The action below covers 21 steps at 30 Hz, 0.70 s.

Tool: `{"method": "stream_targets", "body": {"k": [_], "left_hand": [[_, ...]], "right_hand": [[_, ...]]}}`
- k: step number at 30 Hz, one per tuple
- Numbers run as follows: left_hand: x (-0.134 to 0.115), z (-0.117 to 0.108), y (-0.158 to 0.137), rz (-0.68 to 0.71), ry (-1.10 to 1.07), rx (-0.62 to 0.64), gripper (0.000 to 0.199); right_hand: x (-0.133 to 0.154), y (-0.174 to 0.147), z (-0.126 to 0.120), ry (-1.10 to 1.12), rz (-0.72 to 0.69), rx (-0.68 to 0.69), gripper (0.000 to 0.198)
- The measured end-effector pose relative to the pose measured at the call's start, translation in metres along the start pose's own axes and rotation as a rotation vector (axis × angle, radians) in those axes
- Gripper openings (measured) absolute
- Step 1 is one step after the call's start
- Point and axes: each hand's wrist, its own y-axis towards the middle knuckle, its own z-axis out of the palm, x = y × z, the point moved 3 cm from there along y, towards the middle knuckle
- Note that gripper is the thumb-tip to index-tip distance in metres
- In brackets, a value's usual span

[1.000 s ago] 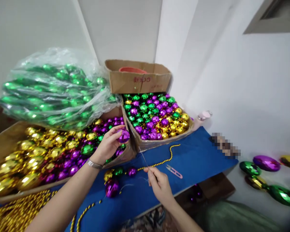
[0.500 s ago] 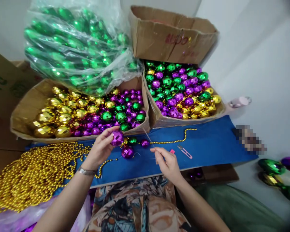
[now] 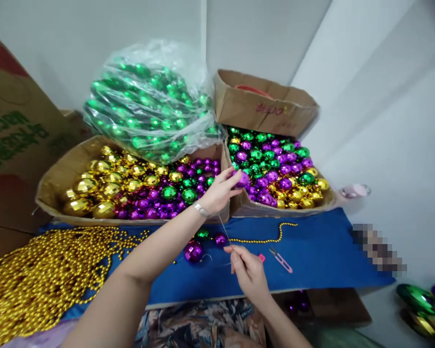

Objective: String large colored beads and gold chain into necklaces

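My left hand (image 3: 220, 192) reaches to the near left edge of the right-hand box, its fingers closed around a shiny purple ball (image 3: 243, 179) that looks slightly blurred. Lower down, my right hand (image 3: 249, 270) pinches a thin pale strand (image 3: 223, 227) that slants up toward my left wrist; whether it is thread or wire I cannot tell. Between the hands, on the blue cloth, lie a large purple ball (image 3: 193, 251), a smaller purple ball (image 3: 221, 240) and a green ball (image 3: 202, 233). A gold bead string (image 3: 257, 240) runs right from them.
Pink thread snips (image 3: 282, 262) lie right of my right hand. Behind are the left box (image 3: 52, 193) and right box (image 3: 293, 212), full of gold, green and purple balls. A clear bag of green balls (image 3: 148, 106) leans over the left box. Gold bead strings (image 3: 58, 270) are heaped at left.
My left hand has moved up and right with the purple ball, from above the cloth to the right box's edge. My right hand keeps its pinch. The camera view has tilted up.
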Motion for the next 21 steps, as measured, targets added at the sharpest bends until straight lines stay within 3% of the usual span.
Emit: {"method": "stream_targets", "body": {"k": [2,4,7,9,11,15,21], "left_hand": [[0.001,0.008,0.014,0.057,0.055,0.062,0.054],[0.005,-0.002,0.014,0.162,0.213,0.060,0.058],[0.016,-0.046,0.003,0.234,0.621,-0.048,0.056],[0.020,-0.085,-0.001,0.186,0.985,-0.129,0.048],[0.021,-0.121,0.000,0.125,1.130,-0.145,0.041],[0.031,-0.162,0.009,-0.019,1.255,-0.111,0.037],[0.047,-0.169,0.023,-0.171,1.196,-0.130,0.058]], "right_hand": [[-0.002,-0.003,-0.001,-0.036,-0.021,-0.012,0.028],[-0.008,-0.007,-0.002,-0.044,-0.004,-0.019,0.027],[-0.018,-0.011,-0.001,-0.033,0.035,-0.013,0.027],[-0.021,-0.011,0.001,-0.027,0.039,-0.005,0.027],[-0.022,-0.008,0.003,-0.027,0.022,-0.002,0.027],[-0.018,0.001,0.007,-0.045,-0.024,0.009,0.028],[-0.016,0.004,0.015,-0.083,-0.082,0.021,0.026]]}}
